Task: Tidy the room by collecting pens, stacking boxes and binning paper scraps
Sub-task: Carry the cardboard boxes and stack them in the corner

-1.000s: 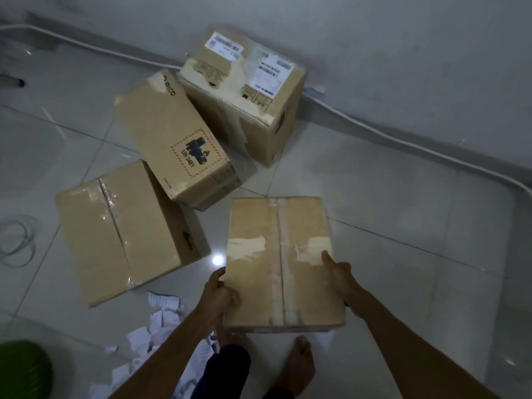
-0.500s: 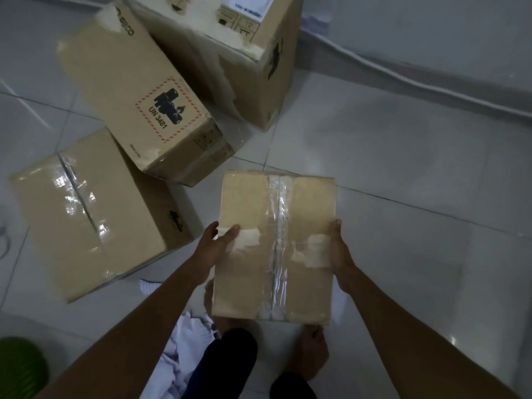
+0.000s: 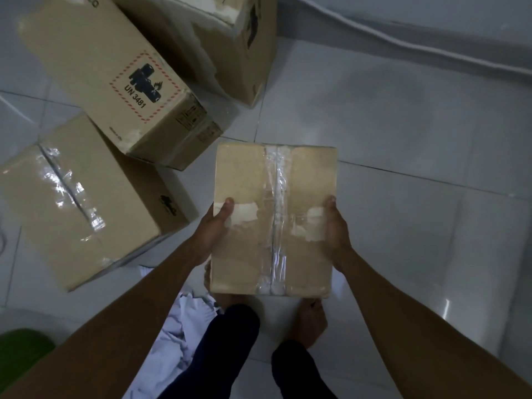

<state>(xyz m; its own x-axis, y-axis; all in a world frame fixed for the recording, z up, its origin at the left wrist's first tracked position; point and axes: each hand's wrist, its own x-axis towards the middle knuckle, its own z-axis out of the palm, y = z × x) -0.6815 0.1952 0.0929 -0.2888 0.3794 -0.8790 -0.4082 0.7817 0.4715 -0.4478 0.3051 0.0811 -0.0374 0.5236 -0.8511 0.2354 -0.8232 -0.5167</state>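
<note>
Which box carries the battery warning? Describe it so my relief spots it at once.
Start at the wall along the top of the view, where the big box stands. Just left of it lies a long box, above the glossy taped box. It alone bears a red-bordered label reading UN 3481.

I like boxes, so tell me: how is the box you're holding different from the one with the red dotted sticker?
The held box is gripped by the left hand and right hand; the sticker box lies among other boxes. The held box has shiny tape down its middle; the sticker box has a red-dashed UN 3481 label. The held box looks smaller. Both are brown cardboard.
</note>
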